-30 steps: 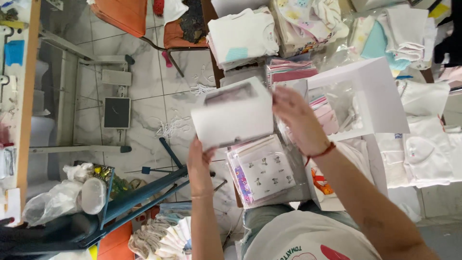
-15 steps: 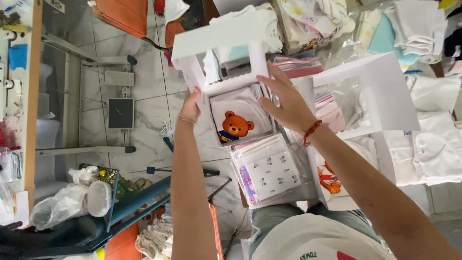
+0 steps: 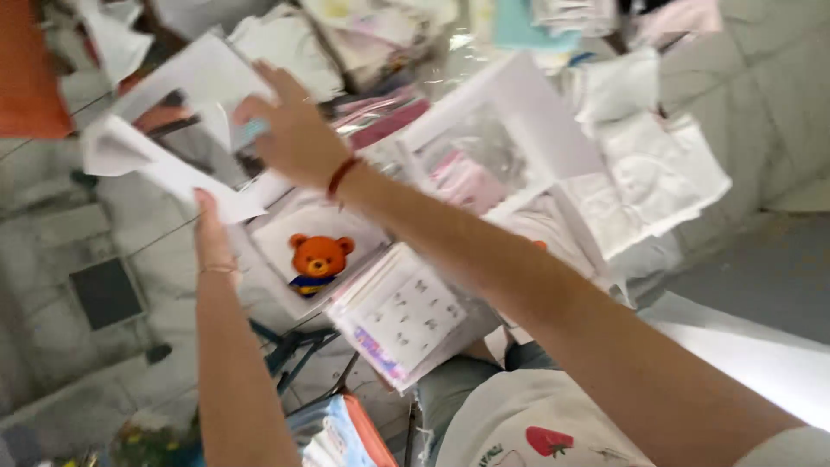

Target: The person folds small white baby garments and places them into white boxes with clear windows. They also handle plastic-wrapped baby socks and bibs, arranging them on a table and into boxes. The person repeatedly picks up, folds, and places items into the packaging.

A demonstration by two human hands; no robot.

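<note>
My two hands hold a white box lid (image 3: 186,130) with a clear window, raised and tilted over an open white box (image 3: 277,246). My left hand (image 3: 212,229) grips its lower edge. My right hand (image 3: 294,130), a red cord on its wrist, grips the lid's right side. A white garment with an orange bear print (image 3: 318,258) lies in the box below. A flat pack printed with small patterns (image 3: 399,316) rests beside it, close to my lap.
Another white windowed box (image 3: 506,143) stands open to the right with pink cloth inside. Folded white and pastel baby clothes (image 3: 657,173) lie piled around it. A tiled floor (image 3: 78,259) shows on the left. The picture is blurred.
The lid has come off the box and swung up and to the left, baring the bear garment. The view has tilted and shifted right.
</note>
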